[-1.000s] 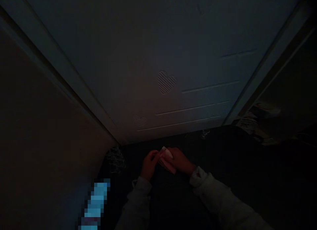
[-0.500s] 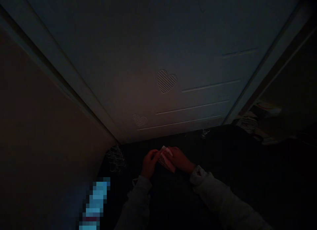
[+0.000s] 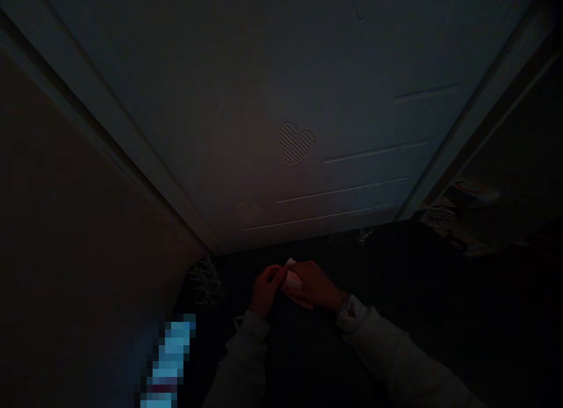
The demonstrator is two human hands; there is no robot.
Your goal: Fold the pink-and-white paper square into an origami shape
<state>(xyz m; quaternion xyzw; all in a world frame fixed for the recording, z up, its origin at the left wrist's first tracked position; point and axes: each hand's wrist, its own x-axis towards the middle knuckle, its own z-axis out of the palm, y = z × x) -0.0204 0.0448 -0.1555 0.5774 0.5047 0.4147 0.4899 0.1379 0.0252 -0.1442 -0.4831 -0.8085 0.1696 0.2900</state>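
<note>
Low in the middle of the dim view, a pale pink folded sheet (image 3: 293, 279) is held between both hands above a dark surface. It looks like paper or thin cloth; the light is too weak to tell which. My left hand (image 3: 266, 286) is closed, pinching the sheet's left edge with thumb and fingers. From the other side, my right hand (image 3: 317, 284) is closed over it, its fingers covering much of the right part. A lower flap of the sheet shows beneath the right palm.
A cluster of shiny rings (image 3: 205, 281) lies at the dark surface's (image 3: 308, 349) left corner. Small shiny rings (image 3: 365, 235) sit at the back edge, against a pale panel (image 3: 246, 103) with carved hearts. A pixelated bright strip (image 3: 169, 361) is lower left; assorted items (image 3: 466, 220) are right.
My right hand has shifted slightly left over the sheet, and its fingers now press it flatter. The flap that stood out is mostly covered. My left hand stays nearly in place.
</note>
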